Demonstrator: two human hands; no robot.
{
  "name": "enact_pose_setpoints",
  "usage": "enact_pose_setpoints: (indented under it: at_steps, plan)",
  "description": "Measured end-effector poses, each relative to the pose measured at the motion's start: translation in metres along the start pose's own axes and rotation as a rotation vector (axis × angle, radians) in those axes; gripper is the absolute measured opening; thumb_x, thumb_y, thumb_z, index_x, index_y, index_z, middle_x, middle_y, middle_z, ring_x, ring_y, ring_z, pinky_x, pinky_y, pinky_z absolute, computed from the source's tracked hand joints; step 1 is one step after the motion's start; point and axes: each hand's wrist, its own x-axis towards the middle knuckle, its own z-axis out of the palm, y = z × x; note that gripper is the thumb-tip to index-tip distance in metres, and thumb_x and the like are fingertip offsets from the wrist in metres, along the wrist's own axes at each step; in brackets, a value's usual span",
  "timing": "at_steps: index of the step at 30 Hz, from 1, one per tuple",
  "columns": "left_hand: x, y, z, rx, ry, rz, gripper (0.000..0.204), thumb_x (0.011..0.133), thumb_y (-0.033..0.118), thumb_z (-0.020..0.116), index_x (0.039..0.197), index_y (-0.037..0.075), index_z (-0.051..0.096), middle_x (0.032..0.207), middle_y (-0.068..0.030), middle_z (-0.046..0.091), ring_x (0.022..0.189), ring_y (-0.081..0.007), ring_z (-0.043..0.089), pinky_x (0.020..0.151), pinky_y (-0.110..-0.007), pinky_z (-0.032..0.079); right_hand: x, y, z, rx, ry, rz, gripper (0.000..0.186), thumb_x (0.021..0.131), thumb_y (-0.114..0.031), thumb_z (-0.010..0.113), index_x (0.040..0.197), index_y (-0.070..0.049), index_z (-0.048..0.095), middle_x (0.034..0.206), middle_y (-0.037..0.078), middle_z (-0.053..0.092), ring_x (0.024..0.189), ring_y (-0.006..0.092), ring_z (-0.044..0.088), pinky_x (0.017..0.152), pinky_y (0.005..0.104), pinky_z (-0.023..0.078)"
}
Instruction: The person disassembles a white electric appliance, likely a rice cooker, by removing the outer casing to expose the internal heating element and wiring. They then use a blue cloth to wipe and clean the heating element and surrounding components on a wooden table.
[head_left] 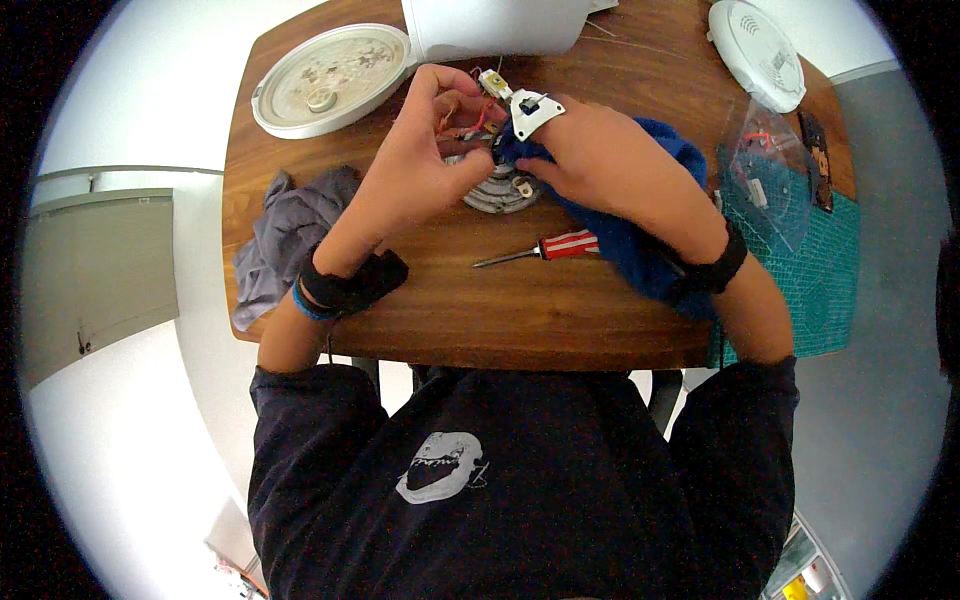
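Note:
A round grey metal plate with ridged rings (497,196) lies on the table between my hands. My left hand (420,150) curls around the plate's far left side, thumb and fingers bent about its red wires (483,118). My right hand (595,150) presses a blue cloth (640,255) against the plate's upper part, its fingers partly hidden. A small white bracket (537,115) and a pale connector block (494,84) sit beside the right hand's knuckles. Near me, a screwdriver with a red and white striped handle (567,244) lies partly under the cloth.
Crumpled grey cloth (295,225) lies at left, below a stained round lid (345,75) holding a small ring. A white housing (490,28) stands at the far edge. At right are a green cutting mat (820,290), a clear bag (765,190), a dark strip (815,160) and a white oval cover (757,50).

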Motion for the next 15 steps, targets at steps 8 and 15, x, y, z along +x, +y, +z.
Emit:
enact_pose_setpoints:
  at_steps: [8,15]
  plan:
    - [0.007,-0.001,0.013,0.031,0.161,0.062,0.063,0.092,-0.004,0.08,0.14,0.01,0.041,0.118,-0.0095,0.068,0.112,-0.0151,0.067,0.095,-0.031,0.058,-0.002,-0.017,-0.012,-0.132,-0.084,0.087,0.034,0.098,-0.036,0.076,0.107,-0.003,0.076,0.104,0.024,0.07,0.092,0.044,0.074,0.078,0.0535,0.061]
    - [0.005,-0.001,0.009,-0.091,0.138,0.053,0.065,0.094,-0.008,0.075,0.151,0.014,0.054,0.114,-0.0018,0.07,0.107,-0.011,0.068,0.096,-0.028,0.057,-0.011,-0.016,-0.011,-0.096,-0.068,0.149,0.033,0.099,-0.039,0.075,0.111,-0.008,0.079,0.108,0.022,0.07,0.096,0.0443,0.074,0.084,0.054,0.061]
